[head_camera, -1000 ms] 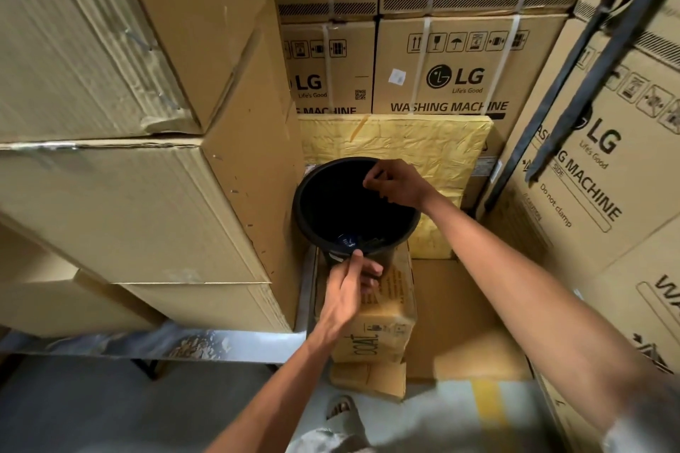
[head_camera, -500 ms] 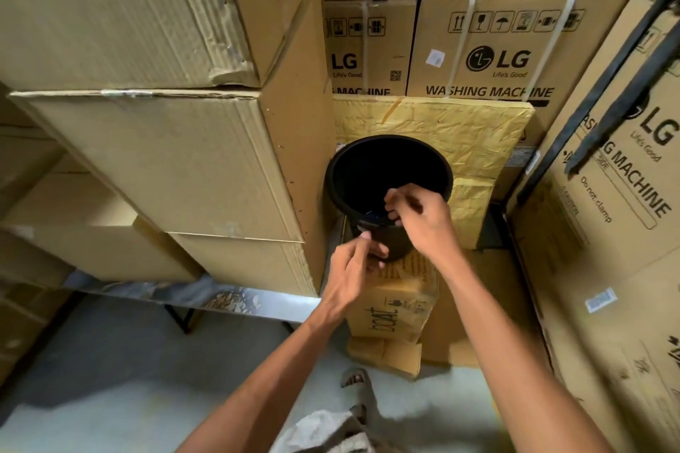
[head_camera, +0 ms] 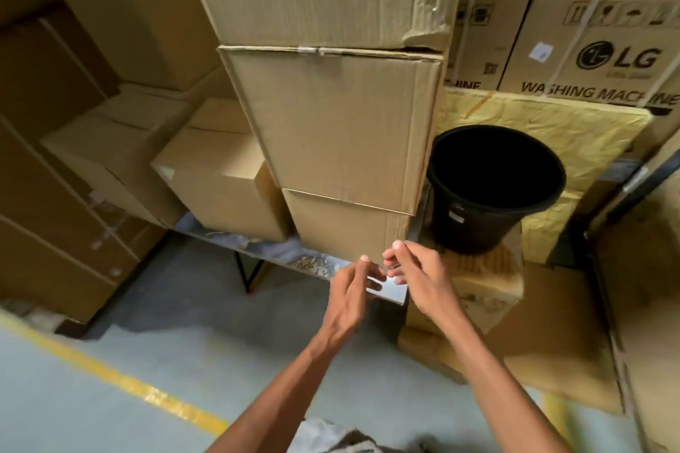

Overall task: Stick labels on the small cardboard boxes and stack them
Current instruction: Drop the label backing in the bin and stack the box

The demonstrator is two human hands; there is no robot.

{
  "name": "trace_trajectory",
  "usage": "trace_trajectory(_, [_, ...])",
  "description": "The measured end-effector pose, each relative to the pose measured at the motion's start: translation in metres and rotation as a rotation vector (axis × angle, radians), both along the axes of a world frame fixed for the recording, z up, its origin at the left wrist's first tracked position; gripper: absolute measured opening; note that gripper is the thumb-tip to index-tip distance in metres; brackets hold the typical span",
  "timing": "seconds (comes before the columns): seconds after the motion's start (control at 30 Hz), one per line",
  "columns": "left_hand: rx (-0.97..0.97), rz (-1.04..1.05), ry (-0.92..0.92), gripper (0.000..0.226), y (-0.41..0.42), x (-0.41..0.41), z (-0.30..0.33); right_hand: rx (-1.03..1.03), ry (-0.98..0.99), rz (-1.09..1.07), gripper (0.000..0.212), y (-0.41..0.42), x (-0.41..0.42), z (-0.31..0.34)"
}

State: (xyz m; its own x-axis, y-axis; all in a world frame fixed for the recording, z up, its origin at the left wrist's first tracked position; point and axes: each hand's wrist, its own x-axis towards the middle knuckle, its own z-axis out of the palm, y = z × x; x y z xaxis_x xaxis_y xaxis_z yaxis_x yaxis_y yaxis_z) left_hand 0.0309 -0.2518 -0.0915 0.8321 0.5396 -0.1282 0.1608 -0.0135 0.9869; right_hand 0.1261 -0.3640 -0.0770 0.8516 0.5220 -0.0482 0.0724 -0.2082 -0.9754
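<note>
My left hand (head_camera: 351, 290) and my right hand (head_camera: 419, 274) are close together in front of the lower corner of a stacked cardboard box (head_camera: 346, 228). A small pale label (head_camera: 376, 284) shows between the fingertips; my left hand pinches it and the curled fingers of my right hand pinch at its other end. It is blurred against the shelf edge behind. Small plain cardboard boxes (head_camera: 220, 176) sit on the low metal shelf (head_camera: 257, 250) to the left.
A black plastic bin (head_camera: 493, 191) stands on a printed carton (head_camera: 489, 287) to the right. Large cartons (head_camera: 331, 129) tower over the shelf, and washing machine cartons (head_camera: 596, 62) fill the back. A yellow line (head_camera: 121, 379) crosses the grey floor.
My right hand has left the bin and joined my left hand. Both hands have dropped away from the bin toward the shelf corner, and the view has swung left.
</note>
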Motion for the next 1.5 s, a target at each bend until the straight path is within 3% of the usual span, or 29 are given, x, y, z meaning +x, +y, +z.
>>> trace_trajectory(0.23, [-0.004, 0.063, -0.064, 0.049, 0.119, -0.053, 0.005, 0.020, 0.035, 0.063, 0.032, 0.124, -0.056, 0.006])
trace_trajectory(0.37, [-0.010, 0.139, -0.072, 0.051, 0.202, -0.079, 0.007, 0.054, 0.038, 0.024, 0.032, 0.199, -0.085, 0.007])
trace_trajectory(0.53, [0.002, 0.232, -0.061, 0.045, 0.298, -0.096, 0.008, 0.025, -0.077, -0.104, 0.016, 0.271, -0.102, 0.007])
trace_trajectory(0.73, [0.142, 0.314, -0.132, 0.018, 0.378, -0.100, 0.024, -0.098, -0.102, -0.275, 0.065, 0.326, -0.102, 0.015])
trace_trajectory(0.97, [0.127, 0.338, -0.014, 0.068, 0.424, -0.066, 0.031, -0.053, -0.089, -0.549, 0.088, 0.361, -0.087, 0.003])
trace_trajectory(1.23, [0.043, 0.182, -0.009, 0.074, 0.444, -0.045, 0.030, -0.022, 0.034, -0.577, 0.121, 0.385, -0.072, -0.003])
trace_trajectory(1.4, [-0.059, 0.228, -0.040, 0.079, 0.454, -0.034, 0.037, -0.036, 0.052, -0.604, 0.103, 0.394, -0.073, 0.004])
trace_trajectory(1.5, [-0.057, 0.237, -0.041, 0.096, 0.457, -0.031, 0.038, -0.033, 0.082, -0.657, 0.097, 0.400, -0.077, 0.007])
